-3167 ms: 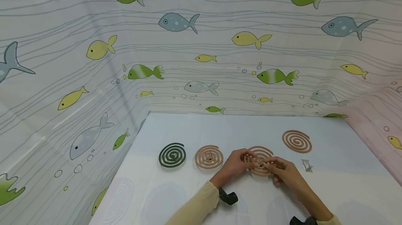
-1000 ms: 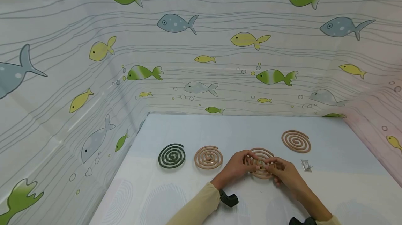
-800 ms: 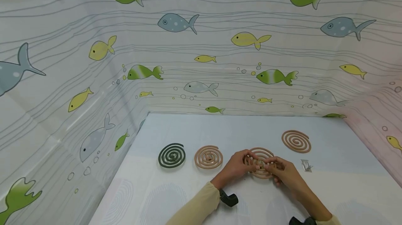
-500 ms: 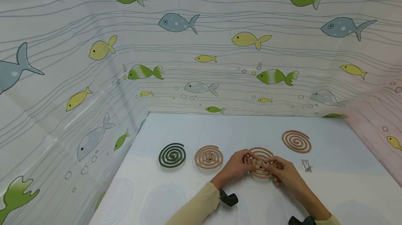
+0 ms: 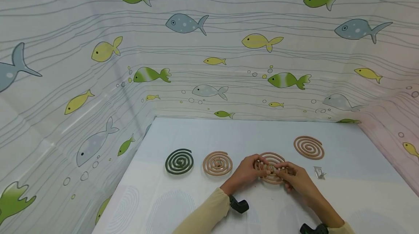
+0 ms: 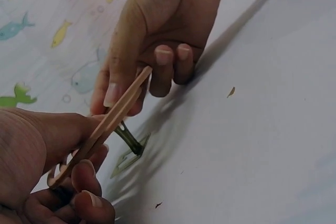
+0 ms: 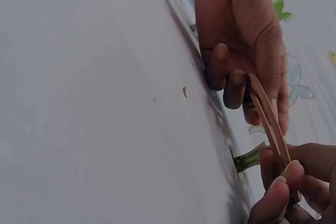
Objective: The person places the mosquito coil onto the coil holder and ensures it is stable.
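Both hands work on one brown mosquito coil, lifted just off the white table (image 5: 226, 132). My left hand (image 5: 246, 170) pinches the coil (image 6: 113, 114) from its left side, fingers curled under and thumb over the middle. From the other side my right hand (image 5: 298, 179) pinches it near the centre with thumb and forefinger. In the left wrist view the coil shows edge-on and tilted. Beneath it a thin metal stand (image 7: 249, 158) with a flat base reaches up to the coil's centre. Fingers partly hide where coil and stand meet.
Left of the hands lie a dark green coil (image 5: 180, 162) and another brown coil (image 5: 218, 164). A third brown coil (image 5: 309, 148) lies at back right, with a small metal stand (image 5: 319, 173) in front of it. Fish-printed sheets (image 5: 209, 77) enclose the table.
The near edge of the held coil has come up slightly over the last second. Both hands keep their grip in nearly the same place, and the other coils and stand stay put.
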`<state>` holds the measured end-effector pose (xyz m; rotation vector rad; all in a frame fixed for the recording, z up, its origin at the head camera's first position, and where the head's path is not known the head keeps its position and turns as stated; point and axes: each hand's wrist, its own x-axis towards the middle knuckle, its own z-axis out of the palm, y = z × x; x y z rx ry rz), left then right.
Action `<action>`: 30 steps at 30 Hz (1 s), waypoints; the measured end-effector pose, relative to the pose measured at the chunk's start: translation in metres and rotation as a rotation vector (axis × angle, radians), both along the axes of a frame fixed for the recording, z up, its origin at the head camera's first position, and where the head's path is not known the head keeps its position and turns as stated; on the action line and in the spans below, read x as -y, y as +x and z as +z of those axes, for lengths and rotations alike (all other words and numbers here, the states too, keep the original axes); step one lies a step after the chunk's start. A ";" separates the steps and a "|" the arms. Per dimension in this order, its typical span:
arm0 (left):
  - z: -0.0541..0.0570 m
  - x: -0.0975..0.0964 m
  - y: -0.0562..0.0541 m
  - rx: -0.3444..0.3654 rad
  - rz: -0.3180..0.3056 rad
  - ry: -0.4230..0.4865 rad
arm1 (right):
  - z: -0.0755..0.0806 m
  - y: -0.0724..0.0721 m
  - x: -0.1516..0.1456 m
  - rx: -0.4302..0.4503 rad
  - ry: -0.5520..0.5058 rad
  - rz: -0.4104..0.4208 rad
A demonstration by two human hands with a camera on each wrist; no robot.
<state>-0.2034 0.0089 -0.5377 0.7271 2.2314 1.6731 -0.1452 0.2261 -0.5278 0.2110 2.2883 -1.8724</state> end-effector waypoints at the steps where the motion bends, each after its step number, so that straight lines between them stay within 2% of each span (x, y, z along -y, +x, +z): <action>1: 0.000 0.000 0.000 0.000 0.001 -0.001 | 0.000 0.000 0.000 0.005 -0.002 -0.006; 10: 0.000 -0.002 -0.001 0.019 -0.017 0.020 | -0.001 0.001 -0.003 -0.023 -0.002 0.007; 23: 0.000 -0.006 0.000 0.006 -0.010 0.012 | -0.002 0.001 -0.007 0.006 -0.001 -0.018; 30: 0.001 -0.008 0.001 0.006 -0.007 0.009 | -0.003 0.003 -0.009 -0.002 0.002 0.001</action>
